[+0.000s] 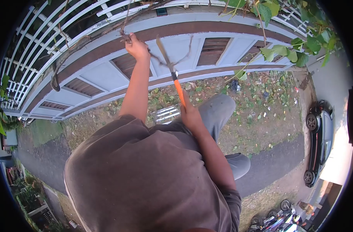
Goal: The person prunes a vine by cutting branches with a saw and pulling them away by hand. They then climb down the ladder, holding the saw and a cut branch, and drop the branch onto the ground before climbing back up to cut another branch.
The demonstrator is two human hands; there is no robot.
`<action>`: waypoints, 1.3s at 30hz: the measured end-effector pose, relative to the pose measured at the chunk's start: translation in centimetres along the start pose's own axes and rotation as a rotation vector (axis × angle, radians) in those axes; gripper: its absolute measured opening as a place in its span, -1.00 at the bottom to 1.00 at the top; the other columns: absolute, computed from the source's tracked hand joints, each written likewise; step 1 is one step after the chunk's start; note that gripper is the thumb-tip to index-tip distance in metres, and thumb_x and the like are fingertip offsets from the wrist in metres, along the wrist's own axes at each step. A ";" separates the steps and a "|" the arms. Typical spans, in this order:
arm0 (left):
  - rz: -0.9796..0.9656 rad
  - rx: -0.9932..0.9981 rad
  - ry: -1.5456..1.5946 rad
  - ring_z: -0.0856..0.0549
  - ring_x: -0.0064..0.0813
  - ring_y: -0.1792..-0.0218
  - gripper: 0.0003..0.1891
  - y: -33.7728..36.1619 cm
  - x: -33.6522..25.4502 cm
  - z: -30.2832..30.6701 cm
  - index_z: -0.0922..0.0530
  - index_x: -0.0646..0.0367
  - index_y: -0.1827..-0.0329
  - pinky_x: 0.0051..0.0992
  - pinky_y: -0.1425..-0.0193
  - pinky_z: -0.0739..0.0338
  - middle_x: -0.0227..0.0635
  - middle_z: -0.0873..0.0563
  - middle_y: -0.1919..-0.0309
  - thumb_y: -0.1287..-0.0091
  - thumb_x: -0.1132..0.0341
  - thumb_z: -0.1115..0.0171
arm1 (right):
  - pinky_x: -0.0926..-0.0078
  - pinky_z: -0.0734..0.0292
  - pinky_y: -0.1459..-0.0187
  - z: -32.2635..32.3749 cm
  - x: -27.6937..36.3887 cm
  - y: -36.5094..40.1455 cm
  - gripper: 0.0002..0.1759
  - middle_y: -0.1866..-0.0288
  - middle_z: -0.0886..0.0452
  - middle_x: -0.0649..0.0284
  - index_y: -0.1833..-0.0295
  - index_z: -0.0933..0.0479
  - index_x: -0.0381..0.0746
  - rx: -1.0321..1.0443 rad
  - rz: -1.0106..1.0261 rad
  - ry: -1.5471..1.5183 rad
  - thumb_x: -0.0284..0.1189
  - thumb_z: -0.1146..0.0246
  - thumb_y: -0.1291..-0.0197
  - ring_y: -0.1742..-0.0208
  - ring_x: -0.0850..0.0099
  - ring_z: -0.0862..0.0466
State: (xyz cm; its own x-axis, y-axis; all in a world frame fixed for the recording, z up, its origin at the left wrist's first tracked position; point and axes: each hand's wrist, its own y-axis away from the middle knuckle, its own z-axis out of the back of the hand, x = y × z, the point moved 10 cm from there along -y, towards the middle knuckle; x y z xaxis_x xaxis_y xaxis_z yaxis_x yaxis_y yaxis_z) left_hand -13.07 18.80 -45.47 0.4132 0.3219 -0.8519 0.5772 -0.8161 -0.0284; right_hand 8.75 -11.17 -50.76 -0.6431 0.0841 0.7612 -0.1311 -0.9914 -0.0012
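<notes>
My left hand (137,47) is raised against the top of a grey and brown wall (172,46) and grips a bundle of dry brown vines (124,36). My right hand (190,112) is lower, in front of my grey trouser leg, and is closed on the orange handle of a cutting tool (179,89). Its thin blade (163,52) points up towards the dry twigs just right of my left hand. A thick bare vine stem (54,79) hangs down the wall at the left.
A white lattice fence (49,34) tops the wall. Green leafy vines (284,50) hang at the upper right. A metal step (167,114) shows below my hands. Far below are littered ground, a paved path, a dark car (319,143) and parked motorbikes (279,220).
</notes>
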 end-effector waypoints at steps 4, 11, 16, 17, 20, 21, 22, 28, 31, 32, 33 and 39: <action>-0.110 0.110 -0.211 -0.43 -0.57 0.72 -0.64 -0.4 1.0 1.9 -0.40 0.13 0.29 -0.44 0.67 -0.33 -0.44 -0.44 0.67 -0.63 0.13 -0.25 | -0.24 -0.57 0.15 -0.7 -0.4 1.6 -0.27 0.29 -0.70 -0.32 -0.76 -0.11 -0.08 0.076 0.006 -0.024 -0.42 -0.12 -0.56 0.22 -0.34 -0.71; -0.055 0.061 -0.552 -0.65 -0.44 0.56 -0.62 -0.2 6.6 10.6 -0.52 0.27 0.24 -0.28 0.40 -0.53 -0.30 -0.62 0.56 -0.58 0.09 -0.30 | 0.62 -0.30 0.52 7.2 -2.3 4.2 -0.30 0.35 -0.46 0.42 -0.79 -0.11 -0.04 0.112 -0.334 -0.629 -0.39 -0.12 -0.65 0.54 0.67 -0.40; 0.058 0.265 -1.095 -0.84 0.02 0.19 -0.54 2.1 13.4 18.8 -0.56 0.24 -0.01 -0.05 0.02 -0.66 -0.02 -0.82 0.33 -0.43 -0.02 -0.40 | 0.75 -0.17 0.57 13.2 -9.5 12.4 -0.28 0.39 -0.32 0.47 -0.81 -0.02 0.00 -0.137 -0.410 -0.825 -0.37 -0.10 -0.68 0.56 0.76 -0.23; 0.062 0.279 -1.095 -0.84 0.02 0.19 -0.54 2.5 14.2 20.6 -0.56 0.24 -0.01 -0.05 0.02 -0.66 -0.02 -0.82 0.33 -0.43 -0.02 -0.40 | 0.75 -0.17 0.57 13.7 -10.2 14.1 -0.28 0.39 -0.32 0.47 -0.81 -0.02 0.00 -0.149 -0.418 -0.824 -0.37 -0.10 -0.68 0.56 0.76 -0.23; 0.039 0.379 -1.375 -0.81 0.12 0.04 -0.55 4.0 16.1 24.7 -0.59 0.21 -0.07 -0.01 -0.14 -0.64 0.05 -0.85 0.14 -0.38 0.00 -0.38 | 0.76 -0.16 0.59 16.3 -13.4 19.2 -0.31 0.36 -0.36 0.43 -0.79 -0.08 0.07 -0.318 -0.500 -0.747 -0.26 -0.12 -0.69 0.56 0.75 -0.24; 0.050 0.327 -1.463 -0.81 0.10 0.01 -0.57 4.2 16.3 26.8 -0.60 0.20 -0.09 -0.01 -0.21 -0.61 0.02 -0.85 0.12 -0.38 0.03 -0.36 | 0.76 -0.15 0.60 16.5 -15.8 21.5 -0.32 0.36 -0.36 0.42 -0.78 -0.09 0.09 -0.421 -0.571 -0.844 -0.23 -0.13 -0.69 0.57 0.73 -0.25; 0.074 0.272 -1.557 -0.81 0.08 -0.01 -0.58 5.0 16.5 29.8 -0.61 0.18 -0.11 -0.01 -0.27 -0.59 -0.01 -0.85 0.09 -0.38 0.05 -0.34 | 0.76 -0.15 0.61 16.5 -17.9 23.8 -0.33 0.37 -0.36 0.40 -0.77 -0.11 0.11 -0.519 -0.653 -0.931 -0.20 -0.14 -0.68 0.57 0.71 -0.25; 0.182 -0.018 -1.607 -0.61 0.07 -0.36 -0.52 7.8 18.9 41.9 -0.65 0.25 -0.18 -0.02 -0.44 -0.51 0.07 -0.66 -0.28 -0.36 0.07 -0.32 | 0.71 -0.22 0.66 14.4 -26.0 30.0 -0.59 0.44 -0.33 0.42 -0.19 -0.44 -0.17 -0.712 -0.711 -1.374 -0.02 -0.12 -0.68 0.60 0.67 -0.28; 0.548 -0.245 -1.373 -0.66 0.11 -0.34 -0.45 8.2 22.3 49.2 -0.65 0.21 -0.30 -0.08 -0.47 -0.52 0.05 -0.71 -0.28 -0.33 0.07 -0.32 | 0.69 -0.28 0.66 13.8 -29.1 30.3 -0.51 0.49 -0.29 0.42 0.21 -0.32 -0.16 -0.667 -0.722 -1.611 0.00 -0.02 -0.71 0.61 0.65 -0.27; 0.552 -0.220 -1.387 -0.66 0.11 -0.34 -0.45 8.0 23.0 49.6 -0.65 0.21 -0.30 -0.08 -0.47 -0.52 0.05 -0.71 -0.28 -0.33 0.07 -0.32 | 0.69 -0.28 0.65 14.0 -30.0 30.5 -0.49 0.50 -0.28 0.42 0.26 -0.30 -0.16 -0.794 -0.739 -1.631 0.00 0.00 -0.72 0.61 0.64 -0.26; 0.610 -0.221 -1.324 -0.68 0.09 -0.33 -0.45 8.1 24.4 50.6 -0.66 0.22 -0.29 -0.09 -0.45 -0.54 0.07 -0.73 -0.26 -0.32 0.07 -0.32 | 0.66 -0.29 0.64 13.7 -30.6 30.4 -0.47 0.50 -0.28 0.40 0.26 -0.30 -0.19 -0.782 -0.702 -1.719 0.00 0.03 -0.73 0.61 0.62 -0.25; 0.774 -0.132 -1.201 -0.88 -0.28 0.23 -0.65 6.4 32.9 50.3 -0.72 0.27 -0.03 -0.27 0.28 -0.68 -0.19 -0.86 0.16 -0.40 0.16 -0.32 | 0.65 -0.31 0.63 14.2 -30.3 30.9 -0.50 0.50 -0.29 0.38 0.22 -0.31 -0.21 -0.897 -0.719 -1.624 -0.03 0.03 -0.74 0.61 0.61 -0.26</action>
State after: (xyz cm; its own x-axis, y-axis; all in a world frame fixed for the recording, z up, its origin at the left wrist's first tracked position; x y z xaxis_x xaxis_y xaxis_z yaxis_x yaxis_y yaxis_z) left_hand -31.21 0.04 -100.03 -0.1481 -0.8220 -0.5499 0.5741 -0.5242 0.6290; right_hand 34.91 -45.76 -64.71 0.7885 -0.2943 0.5401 -0.6126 -0.4545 0.6466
